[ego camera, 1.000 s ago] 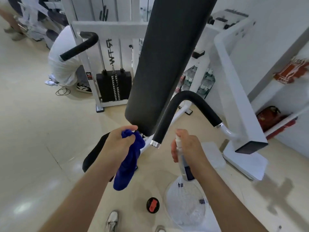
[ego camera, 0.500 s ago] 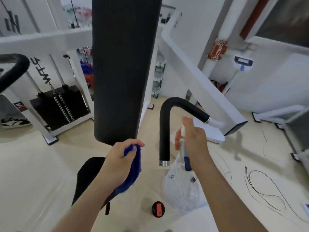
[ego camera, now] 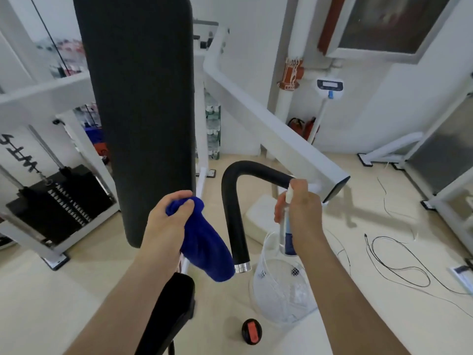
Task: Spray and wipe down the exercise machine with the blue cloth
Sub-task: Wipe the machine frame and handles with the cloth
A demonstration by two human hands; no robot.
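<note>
Left hand: fingers and thumb curled tight on the top of the cloth. The rest hangs down, its lower end just beside the handle's chrome tip. The hand sits near the pad's lower right edge. Right hand: wrapped round the bottle, upright, nozzle at the top. Hands apart, with the handle between them.

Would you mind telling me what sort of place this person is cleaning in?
Most likely a gym: a black weight stack on guide rods in a white frame, a tall padded backrest, and a foam-covered handle on a white machine arm.
</note>
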